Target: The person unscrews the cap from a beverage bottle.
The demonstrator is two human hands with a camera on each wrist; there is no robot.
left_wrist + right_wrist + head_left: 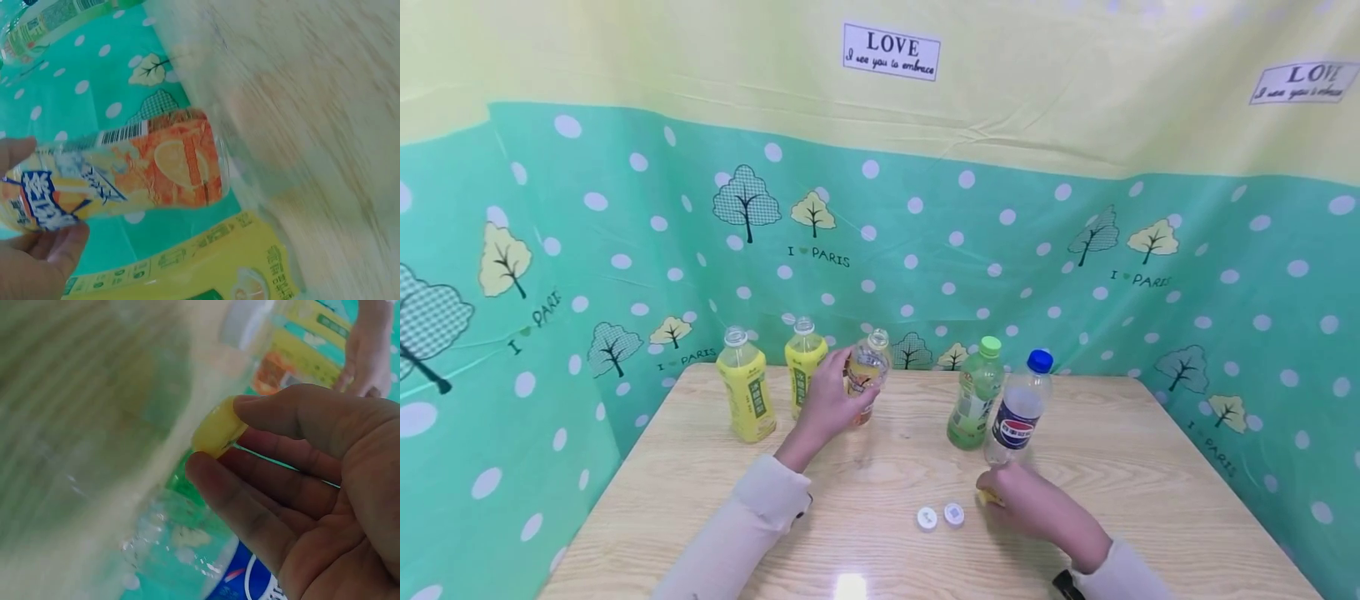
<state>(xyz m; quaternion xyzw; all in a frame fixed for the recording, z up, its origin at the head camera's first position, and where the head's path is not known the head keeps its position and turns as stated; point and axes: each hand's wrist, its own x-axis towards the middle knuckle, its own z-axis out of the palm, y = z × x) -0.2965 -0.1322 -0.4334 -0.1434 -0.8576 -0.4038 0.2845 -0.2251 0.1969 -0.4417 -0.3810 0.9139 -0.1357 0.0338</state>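
My left hand (835,396) grips a clear bottle with an orange-and-yellow label (867,375) around its upper part; its mouth has no cap. In the left wrist view the label of this bottle (181,162) shows an orange slice, with thumb and fingers on either side. My right hand (1022,500) pinches a yellow bottle cap (219,428) between thumb and fingertip, low over the table in front of the blue-capped bottle. Two white caps (927,518) (954,514) lie on the table to the left of the right hand.
Two yellow-labelled bottles without caps (747,396) (802,354) stand left of the held bottle. A green-capped bottle (976,396) and a blue-capped cola bottle (1018,417) stand right of it. Behind the wooden table (865,500) hangs a green and yellow curtain (917,250).
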